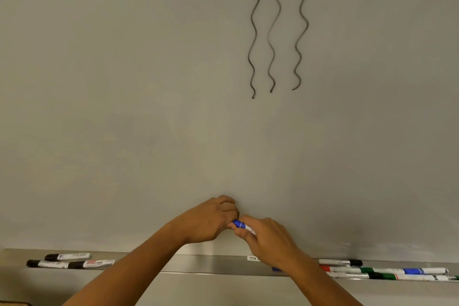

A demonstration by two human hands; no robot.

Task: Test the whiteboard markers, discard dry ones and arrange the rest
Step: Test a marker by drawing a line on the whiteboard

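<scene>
I see the whiteboard [124,107] filling the view, three wavy black lines [275,30] upper right, bare board elsewhere. Its marker tray [211,264] runs along the lower edge: black markers [69,261] far left, mixed-colour markers [387,272] far right. Mid-board, my left hand [211,221] and right hand [270,238] meet, fingers clamped on a blue marker [240,224]; its cap is probably inside the left fist.

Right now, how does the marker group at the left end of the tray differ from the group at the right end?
The left group is three markers, all black-capped. The right group holds more, in mixed colours: black, red, green and blue. The left group sits clear of the arms; the right group lies right beside the right forearm. Both groups lie flat along the tray.
</scene>
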